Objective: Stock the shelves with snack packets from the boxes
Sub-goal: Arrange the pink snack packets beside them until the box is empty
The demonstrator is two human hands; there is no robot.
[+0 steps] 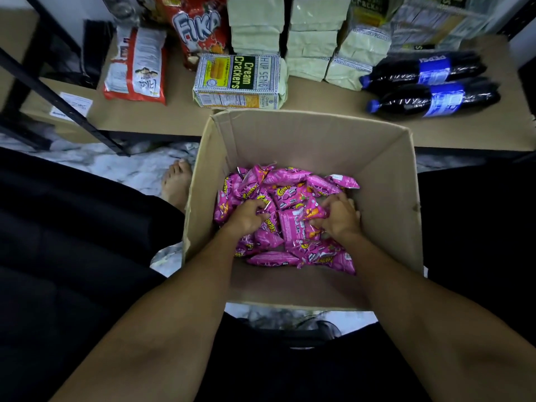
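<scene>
Two hands grip packets inside box.

The scene is lit softly and rather dimly from overhead, and no hard shadows are cast. The far inner wall of the cardboard box is evenly lit, while its near inner wall is left in shade. Small bright glints are seen on the foil of the pink packets and along the 2 dark bottles. The black clothing at the left, right and bottom edges is rendered almost without detail. Strong wide-angle distortion is present: the shelf edge is bowed and the black frame post is slanted. Softness and smearing are seen towards the top corners, and the centre is rendered sharpest.
</scene>
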